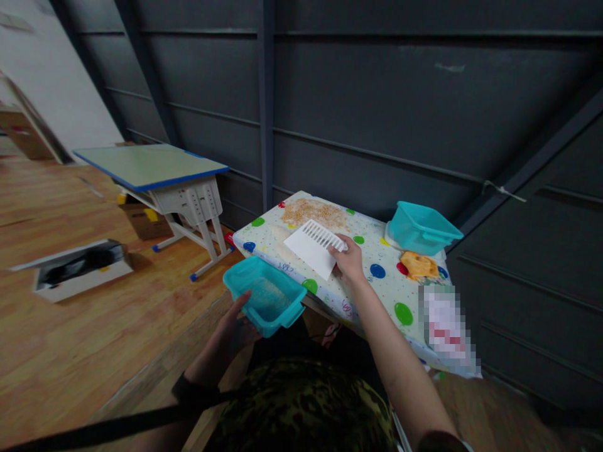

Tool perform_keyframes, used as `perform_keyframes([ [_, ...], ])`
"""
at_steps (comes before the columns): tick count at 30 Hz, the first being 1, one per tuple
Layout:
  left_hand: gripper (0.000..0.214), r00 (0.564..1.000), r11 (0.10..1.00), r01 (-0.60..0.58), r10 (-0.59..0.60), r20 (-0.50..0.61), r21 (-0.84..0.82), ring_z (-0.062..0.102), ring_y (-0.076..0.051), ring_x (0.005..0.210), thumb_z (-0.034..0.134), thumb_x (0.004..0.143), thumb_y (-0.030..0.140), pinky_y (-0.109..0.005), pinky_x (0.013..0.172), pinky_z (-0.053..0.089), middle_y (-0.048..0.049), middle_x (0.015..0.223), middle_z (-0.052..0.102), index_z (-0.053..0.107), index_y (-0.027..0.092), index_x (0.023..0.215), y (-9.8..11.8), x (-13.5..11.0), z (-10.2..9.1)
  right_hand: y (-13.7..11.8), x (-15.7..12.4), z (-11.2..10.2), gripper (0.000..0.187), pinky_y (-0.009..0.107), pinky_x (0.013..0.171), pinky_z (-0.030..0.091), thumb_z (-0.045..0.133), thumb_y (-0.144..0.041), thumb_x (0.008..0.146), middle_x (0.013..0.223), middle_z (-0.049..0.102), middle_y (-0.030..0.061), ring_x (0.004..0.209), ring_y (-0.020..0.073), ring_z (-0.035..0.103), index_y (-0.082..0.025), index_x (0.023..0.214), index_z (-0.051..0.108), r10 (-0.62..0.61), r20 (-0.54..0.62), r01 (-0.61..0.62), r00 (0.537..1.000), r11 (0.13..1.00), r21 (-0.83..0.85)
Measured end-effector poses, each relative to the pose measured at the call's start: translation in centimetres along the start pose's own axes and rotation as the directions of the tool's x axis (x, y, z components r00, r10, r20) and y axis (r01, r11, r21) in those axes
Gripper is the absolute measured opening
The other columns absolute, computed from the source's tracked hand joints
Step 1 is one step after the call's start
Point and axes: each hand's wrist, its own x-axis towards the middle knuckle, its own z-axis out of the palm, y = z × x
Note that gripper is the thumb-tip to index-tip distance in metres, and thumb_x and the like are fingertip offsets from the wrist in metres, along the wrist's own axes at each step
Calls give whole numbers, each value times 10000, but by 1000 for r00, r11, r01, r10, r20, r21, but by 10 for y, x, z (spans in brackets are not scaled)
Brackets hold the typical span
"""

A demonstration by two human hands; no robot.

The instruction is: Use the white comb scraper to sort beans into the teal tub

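Lower centre of frame: I grip turquoise rectangular plastic tub [277, 321] with left hand [232, 329], thumb over rim; pale grains [267, 292] lie inside. Frame centre: right hand [349, 258] pinches flat white slotted panel [311, 251] over balloon-print white tablecloth [394, 284]. Loose tan grains [307, 211] lie beyond panel. Right of centre: crumpled orange cloth [419, 266].

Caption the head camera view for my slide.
Left hand holding a teal tub by a table, right hand holding a slotted white card near scattered grains.

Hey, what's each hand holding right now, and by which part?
Left hand: turquoise plastic bin, by its near left side. Right hand: white slotted plate, by its right edge.
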Motion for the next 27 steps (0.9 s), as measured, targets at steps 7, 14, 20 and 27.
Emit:
perform_keyframes([
  [7,476,999,998,-34,35,-27,48,754,-258,707,674,991,425,-374,578,629,-93,867,741,581,128,1351,9,-28,15,1,-2,7,554,356,674,561,758,-408,651,897,769,30,736,233,656,-227,1175,753,35,35,-36,999,999,30],
  [14,388,996,995,-68,72,-51,73,719,-240,704,694,975,432,-377,577,618,-79,888,713,622,152,1233,7,-29,17,-2,-5,16,547,344,664,554,750,-442,648,923,773,38,745,232,674,-228,1152,738,45,103,-52,994,996,67],
  [20,444,996,995,-77,80,-41,68,724,-252,738,694,970,438,-400,627,637,-73,912,699,596,149,1293,4,-24,14,-8,-6,21,522,345,710,557,746,-413,610,963,777,49,790,231,683,-219,1095,743,36,105,-45,994,995,87],
  [27,461,998,994,-47,50,-28,98,709,-246,718,727,943,470,-364,605,615,-47,841,668,592,189,1283,6,-21,11,-12,-4,25,501,344,727,573,766,-397,612,951,787,39,816,232,703,-214,1078,752,29,155,-47,987,993,109],
])
